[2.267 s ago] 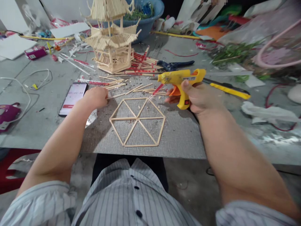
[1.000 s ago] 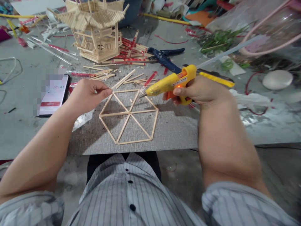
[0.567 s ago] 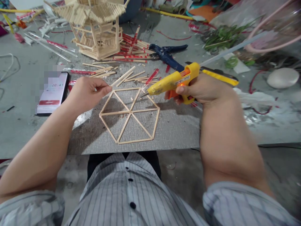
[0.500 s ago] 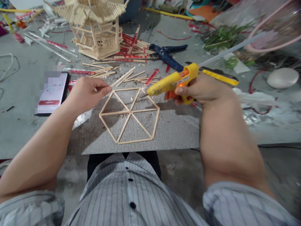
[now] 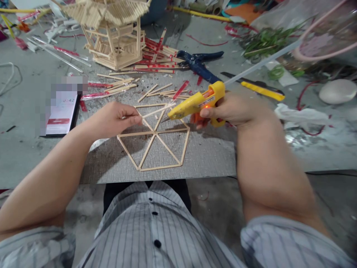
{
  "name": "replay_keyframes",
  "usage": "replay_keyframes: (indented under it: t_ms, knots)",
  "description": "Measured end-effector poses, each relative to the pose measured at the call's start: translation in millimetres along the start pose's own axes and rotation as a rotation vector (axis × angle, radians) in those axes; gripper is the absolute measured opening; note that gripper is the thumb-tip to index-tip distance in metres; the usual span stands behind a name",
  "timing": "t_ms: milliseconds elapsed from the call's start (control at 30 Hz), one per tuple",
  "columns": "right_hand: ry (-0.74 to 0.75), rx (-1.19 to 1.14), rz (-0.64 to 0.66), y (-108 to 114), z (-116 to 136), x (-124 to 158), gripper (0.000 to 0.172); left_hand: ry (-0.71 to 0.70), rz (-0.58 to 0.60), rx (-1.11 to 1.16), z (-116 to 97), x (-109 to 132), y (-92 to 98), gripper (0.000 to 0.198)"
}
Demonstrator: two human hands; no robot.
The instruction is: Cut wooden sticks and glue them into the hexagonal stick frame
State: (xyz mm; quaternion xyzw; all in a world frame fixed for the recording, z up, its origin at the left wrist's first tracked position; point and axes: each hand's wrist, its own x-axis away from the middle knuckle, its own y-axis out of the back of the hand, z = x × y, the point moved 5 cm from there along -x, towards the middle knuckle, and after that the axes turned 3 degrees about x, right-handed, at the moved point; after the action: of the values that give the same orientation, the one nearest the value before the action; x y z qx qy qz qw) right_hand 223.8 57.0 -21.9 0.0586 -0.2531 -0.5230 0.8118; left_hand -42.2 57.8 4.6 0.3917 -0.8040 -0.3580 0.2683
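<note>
A thin wooden stick (image 5: 154,112) is pinched between the thumb and fingers of my left hand (image 5: 118,121), and it points right over the upper part of a frame. That flat six-sided frame (image 5: 160,167), made of wooden sticks with spokes meeting in the middle, lies on the table's grey mat. My right hand (image 5: 223,109) is wrapped round a yellow hot glue gun (image 5: 192,104) with an orange trigger and a lit orange light. Its nozzle points down left, close to the stick, over the frame's upper spokes. A long glue stick (image 5: 262,63) juts from the gun's back.
A wooden-stick pavilion model (image 5: 117,44) stands at the back left. Near it lie loose sticks (image 5: 122,86), blue pliers (image 5: 199,65) and a yellow cutter knife (image 5: 262,90). At left is a phone (image 5: 61,111); at right, a white egg-shaped object (image 5: 337,92) and a pink-rimmed basket (image 5: 327,56).
My left hand has moved slightly right and down, and its stick has swung from pointing up right to lying nearly level. The glue gun has shifted left and a little lower.
</note>
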Motion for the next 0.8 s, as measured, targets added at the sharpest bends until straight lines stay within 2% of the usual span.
replay_keyframes:
  t_ms: [133, 567, 733, 800]
  knots:
    - [0.014, -0.074, 0.032, -5.5, -9.8, -7.7, 0.052, -0.037, 0.102, 0.05, 2.2, -1.7, -6.9, 0.038]
    - [0.026, -0.236, -0.024, -7.7, -18.5, -16.9, 0.049, -0.019, 0.261, 0.066, 4.0, 1.8, -6.1, 0.038]
    - [0.054, -0.188, -0.023, -7.3, -15.0, -14.4, 0.05, -0.018, 0.266, 0.038, 2.9, 1.6, -5.5, 0.038]
    - [0.067, -0.147, -0.018, -3.7, -12.9, -11.4, 0.05, -0.006, 0.214, 0.02, 3.8, 1.6, -3.1, 0.037]
